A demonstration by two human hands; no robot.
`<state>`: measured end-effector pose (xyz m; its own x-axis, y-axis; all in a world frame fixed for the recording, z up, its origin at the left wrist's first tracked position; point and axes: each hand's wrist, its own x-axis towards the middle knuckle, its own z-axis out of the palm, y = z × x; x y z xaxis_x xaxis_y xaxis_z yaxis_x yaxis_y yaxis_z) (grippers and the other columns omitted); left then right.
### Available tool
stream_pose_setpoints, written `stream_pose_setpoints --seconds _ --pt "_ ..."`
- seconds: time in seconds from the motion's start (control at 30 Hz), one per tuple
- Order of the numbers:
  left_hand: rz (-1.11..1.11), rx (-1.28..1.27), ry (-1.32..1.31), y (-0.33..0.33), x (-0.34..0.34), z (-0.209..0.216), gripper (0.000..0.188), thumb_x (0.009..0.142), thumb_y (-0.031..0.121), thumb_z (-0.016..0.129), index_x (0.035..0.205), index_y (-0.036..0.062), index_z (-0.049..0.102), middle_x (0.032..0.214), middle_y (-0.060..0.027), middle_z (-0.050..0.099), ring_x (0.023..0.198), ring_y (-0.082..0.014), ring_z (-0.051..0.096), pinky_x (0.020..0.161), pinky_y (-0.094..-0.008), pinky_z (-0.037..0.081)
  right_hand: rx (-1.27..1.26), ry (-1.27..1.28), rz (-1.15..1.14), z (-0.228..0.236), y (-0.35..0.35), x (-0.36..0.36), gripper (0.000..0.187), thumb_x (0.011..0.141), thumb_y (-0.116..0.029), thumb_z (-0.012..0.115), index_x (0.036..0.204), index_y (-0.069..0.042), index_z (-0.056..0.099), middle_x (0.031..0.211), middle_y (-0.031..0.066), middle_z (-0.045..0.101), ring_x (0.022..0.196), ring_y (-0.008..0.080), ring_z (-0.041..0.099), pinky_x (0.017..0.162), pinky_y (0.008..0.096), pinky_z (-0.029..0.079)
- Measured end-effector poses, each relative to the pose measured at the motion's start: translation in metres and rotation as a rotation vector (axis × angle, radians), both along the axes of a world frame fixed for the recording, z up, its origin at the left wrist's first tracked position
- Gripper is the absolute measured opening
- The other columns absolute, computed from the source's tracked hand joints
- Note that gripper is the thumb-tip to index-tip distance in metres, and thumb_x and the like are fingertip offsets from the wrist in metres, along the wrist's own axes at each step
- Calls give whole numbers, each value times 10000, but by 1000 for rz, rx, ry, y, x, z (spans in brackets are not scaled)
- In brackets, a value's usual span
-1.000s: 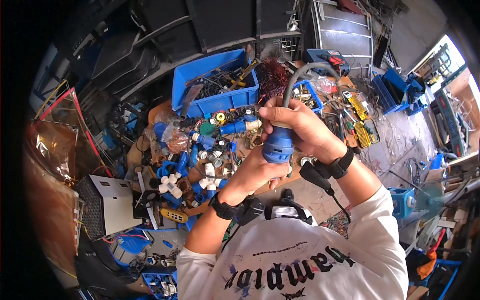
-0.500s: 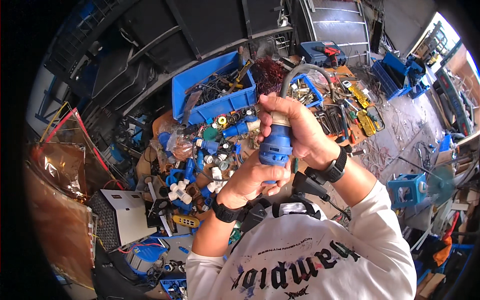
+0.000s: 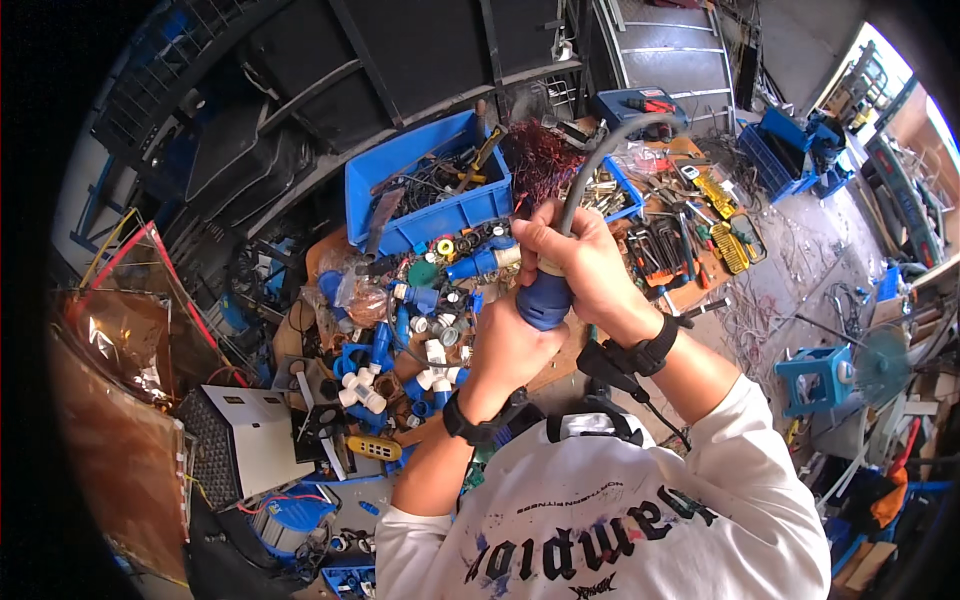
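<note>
Both my hands are closed around a blue industrial plug [image 3: 543,305], held above the work table. A thick grey cable [image 3: 604,150] rises from its far end and curves over to the right. My left hand [image 3: 508,345] wraps the blue body from the left, with its fingertips hidden. My right hand [image 3: 588,260] grips the pale collar and cable end, its thumb lying across the top. Much of the plug is covered by the hands. Just beyond my left hand, another blue plug with a pale collar [image 3: 484,262] lies on the pile.
A blue crate [image 3: 440,232] of cables and tools stands at the far left of the table. White pipe fittings [image 3: 362,388] and blue connectors lie left of my hands. To the right are hand tools [image 3: 655,245], a yellow bit holder [image 3: 738,247] and a blue stool [image 3: 815,380].
My left hand has moved up from the plug's near end to wrap its body. My right hand has turned and shifted slightly lower, and the cable's arc has swung right.
</note>
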<state>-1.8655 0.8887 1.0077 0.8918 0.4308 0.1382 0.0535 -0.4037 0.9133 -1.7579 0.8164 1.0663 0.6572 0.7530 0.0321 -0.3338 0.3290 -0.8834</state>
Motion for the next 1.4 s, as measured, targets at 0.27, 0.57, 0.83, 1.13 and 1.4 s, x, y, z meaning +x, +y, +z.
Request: stream_pose_setpoints --seconds 0.27,0.57,0.83,1.13,1.4 --pt "242 298 -70 5 0 8 365 668 167 754 968 18 611 710 -213 650 698 -424 645 634 -481 529 0 50 -48 0 6 -1 214 891 -183 688 764 -71 558 687 38 595 607 132 580 596 271 466" --pt "47 79 -42 7 -8 8 389 683 213 779 966 18 596 753 -211 660 733 -406 660 644 -446 529 -28 28 40 -9 -7 1 184 934 -215 631 860 -68 549 750 47 603 702 149 607 698 296 487" --pt "182 154 -100 -17 8 27 496 663 216 816 1048 13 579 888 -198 675 804 -372 674 686 -422 530 128 -17 129 -15 -25 12 254 1007 -281 494 873 -65 502 820 56 587 817 152 557 802 318 452" --pt "360 382 -213 -58 50 28 427 702 150 773 1067 39 582 899 -167 652 822 -376 647 682 -438 514 23 -241 -252 7 -43 16 287 825 -55 748 886 -67 468 740 -36 497 647 26 430 547 189 364" --pt "309 350 -365 -82 64 25 405 647 131 811 970 30 588 796 -136 647 717 -347 661 613 -407 518 180 -212 -111 -2 -71 36 320 830 29 666 825 -97 372 752 -9 474 698 58 426 603 227 382"
